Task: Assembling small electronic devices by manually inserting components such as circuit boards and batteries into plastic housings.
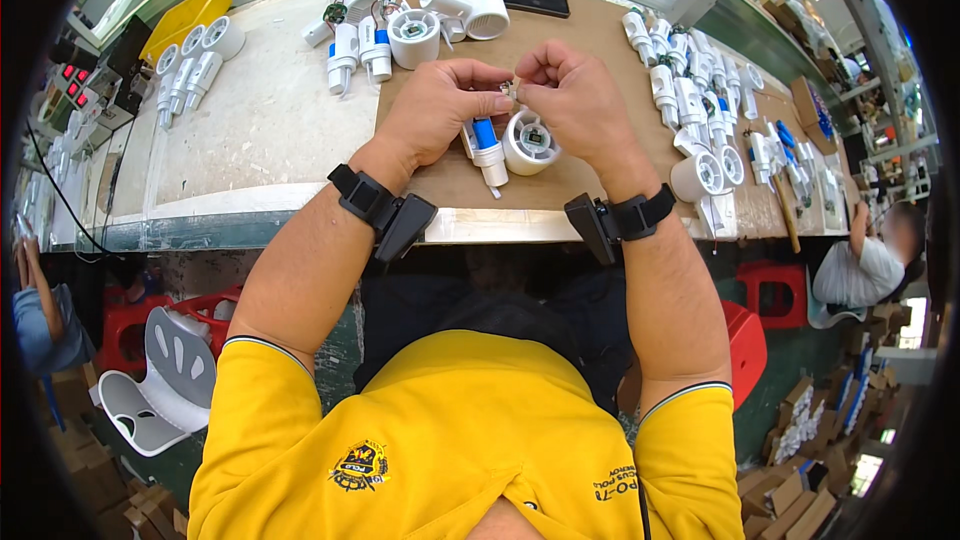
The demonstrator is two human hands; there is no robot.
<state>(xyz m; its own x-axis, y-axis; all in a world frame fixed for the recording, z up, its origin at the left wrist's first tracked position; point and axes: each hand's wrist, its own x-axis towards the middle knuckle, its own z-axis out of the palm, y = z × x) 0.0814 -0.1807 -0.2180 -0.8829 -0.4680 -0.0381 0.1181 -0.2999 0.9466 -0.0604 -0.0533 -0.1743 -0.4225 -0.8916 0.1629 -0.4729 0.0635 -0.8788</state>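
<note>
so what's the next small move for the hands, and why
Probably steady the left hand and gently adjust the small part with the right hand: both hands' fingertips come together at it, and it is too small to make out. The fan and handle lie just below, within easy reach.

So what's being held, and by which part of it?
A small piece, apparently pinched by the left grip and right grip; where on it is too small to tell.
</note>
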